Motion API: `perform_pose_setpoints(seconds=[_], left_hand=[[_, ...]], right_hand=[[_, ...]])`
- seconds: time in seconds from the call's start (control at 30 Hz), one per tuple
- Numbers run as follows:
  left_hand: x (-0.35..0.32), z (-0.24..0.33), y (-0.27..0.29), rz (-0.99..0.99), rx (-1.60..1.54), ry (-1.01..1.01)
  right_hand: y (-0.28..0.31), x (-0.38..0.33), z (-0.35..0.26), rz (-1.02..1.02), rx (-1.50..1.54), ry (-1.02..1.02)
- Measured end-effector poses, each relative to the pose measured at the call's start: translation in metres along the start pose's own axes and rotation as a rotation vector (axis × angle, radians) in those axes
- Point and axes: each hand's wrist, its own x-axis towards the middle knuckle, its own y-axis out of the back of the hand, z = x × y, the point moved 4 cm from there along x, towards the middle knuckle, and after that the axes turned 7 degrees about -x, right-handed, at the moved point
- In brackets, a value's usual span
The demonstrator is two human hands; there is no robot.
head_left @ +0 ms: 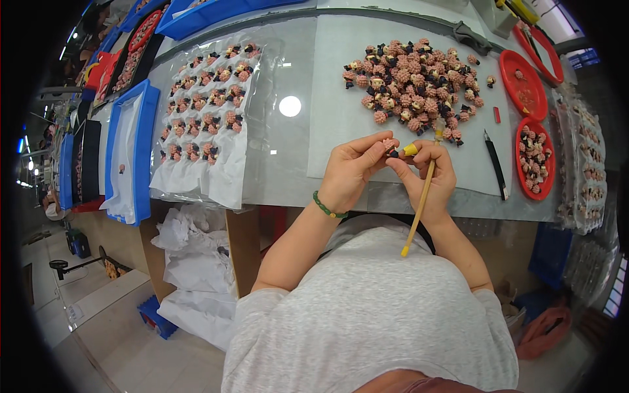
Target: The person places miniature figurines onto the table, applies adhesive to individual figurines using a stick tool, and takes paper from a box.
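Note:
Pinched between the fingertips of my left hand (352, 169) is a small figurine (390, 147) with bumpy pink hair and a dark lower part. A green bead bracelet circles that wrist. My right hand (438, 180) is closed around a thin wooden stick (420, 213) with yellow ends, which slants down toward my shirt. A yellow cover (410, 150) sits at one right fingertip, close beside the figurine; the right thumb reaches toward the figurine too. Just beyond both hands, a large heap of similar figurines (416, 85) lies on a white sheet (334, 85).
Left of the heap, figurines stand in rows on a white-lined tray (226, 177), beside a blue bin (152, 111). To the right lie a black pen-like tool (495, 164), a small red piece (496, 115) and red dishes (525, 188) with figurines. Another packed tray (580, 157) stands far right.

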Motion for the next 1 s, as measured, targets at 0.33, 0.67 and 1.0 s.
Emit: perform_pose_setpoints(seconds=[0.33, 0.67, 1.0], left_hand=[[-0.001, 0.007, 0.006, -0.007, -0.061, -0.014], [-0.003, 0.005, 0.010, -0.011, -0.033, 0.015], [-0.002, -0.006, 0.006, -0.027, -0.059, -0.044]], right_hand=[[0.012, 0.031, -0.001, -0.051, -0.100, 0.094], [0.016, 0.041, -0.036, -0.196, -0.148, -0.016], [0.003, 0.036, -0.011, -0.158, -0.049, -0.188]])
